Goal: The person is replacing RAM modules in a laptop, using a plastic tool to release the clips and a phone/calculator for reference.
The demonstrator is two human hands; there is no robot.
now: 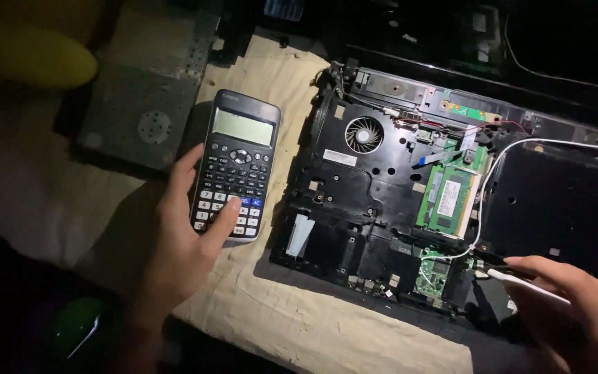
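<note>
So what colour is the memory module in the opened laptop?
Green, with dark chips, on the memory module; the head view, the only one, shows it clearly.

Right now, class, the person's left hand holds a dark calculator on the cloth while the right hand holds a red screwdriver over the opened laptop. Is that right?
Not quite. The head view shows the right hand holding a slim white tool, not a red screwdriver. The rest stands: the left hand holds the dark calculator on the cloth, beside the opened laptop.

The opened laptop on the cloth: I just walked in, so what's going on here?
A person's left hand holds a dark calculator, thumb on its keys. The right hand holds a white tool at the lower edge of the opened laptop, whose fan and green memory module are exposed.
</note>
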